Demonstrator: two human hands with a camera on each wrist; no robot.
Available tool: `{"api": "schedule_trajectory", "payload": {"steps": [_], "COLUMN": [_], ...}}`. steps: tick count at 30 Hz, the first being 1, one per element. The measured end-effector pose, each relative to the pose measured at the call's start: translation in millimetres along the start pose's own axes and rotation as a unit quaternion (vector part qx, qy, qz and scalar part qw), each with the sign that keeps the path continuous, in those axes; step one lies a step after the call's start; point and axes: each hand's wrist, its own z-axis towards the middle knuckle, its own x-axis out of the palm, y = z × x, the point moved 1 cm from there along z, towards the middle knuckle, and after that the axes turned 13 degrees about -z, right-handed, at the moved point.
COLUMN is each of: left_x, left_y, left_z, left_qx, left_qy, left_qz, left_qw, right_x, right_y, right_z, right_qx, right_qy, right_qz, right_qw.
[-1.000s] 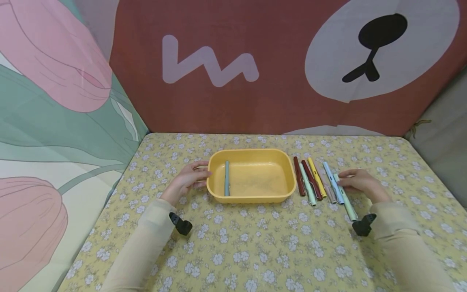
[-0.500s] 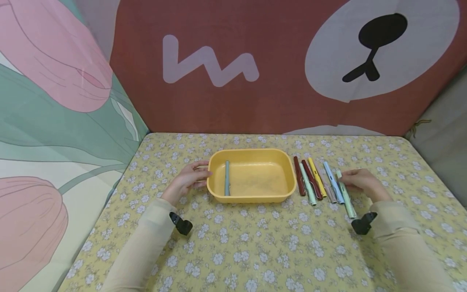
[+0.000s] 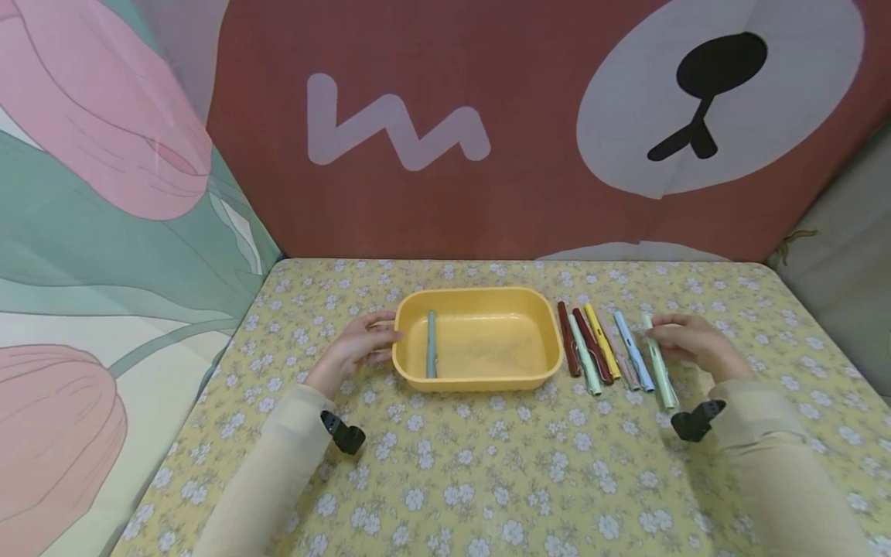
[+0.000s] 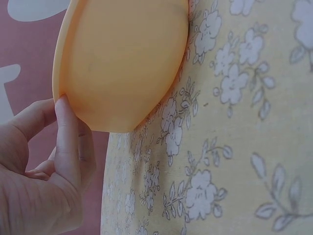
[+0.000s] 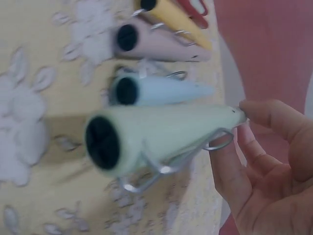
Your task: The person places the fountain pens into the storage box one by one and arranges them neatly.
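At the left end of a yellow plastic tray (image 3: 480, 384), my left hand (image 3: 353, 348) pinches the rim; in the left wrist view the thumb (image 4: 66, 127) lies on one side of the wall and fingers on the other. A grey-green pen (image 3: 431, 344) lies upright-on in the tray near its left end. My right hand (image 3: 689, 340) pinches the far end of a pale green pen (image 5: 166, 134) between thumb and fingers. The pen's metal clip and dark cap end face the right wrist camera, and a shadow falls on the cloth beneath it.
Right of the tray several pens lie side by side: dark red (image 3: 568, 340), green (image 3: 587, 352), another dark red (image 3: 594, 348), yellow (image 3: 602, 340), pinkish grey (image 3: 619, 352) and light blue (image 3: 634, 352). A floral cloth (image 3: 501, 464) covers the table, with a printed curtain (image 3: 418, 209) behind.
My right fingers have closed on the pale green pen; it has turned straighter and moved apart from the light blue pen. The left hand stays at the tray; the head view shifted slightly.
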Motion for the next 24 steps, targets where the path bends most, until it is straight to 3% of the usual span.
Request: {"api": "schedule_trajectory", "payload": {"steps": [13,24], "left_x": [-1.0,-1.8], "left_y": [2.2,2.3], "left_z": [-0.1,0.8], "left_qx": [0.006,0.005], "left_qy": [0.005,0.007], "left_qz": [0.004,-0.003], "left_qw": [1.0,1.0], "right_x": [-11.0,-5.1], "right_y": [28.4,60.5], "right_z": [-0.6,-0.7], "right_qx": [-0.015,-0.008], "right_qy": [0.025,0.038], "right_qz": [0.084,0.161], "right_qw": [0.996,0.986]}}
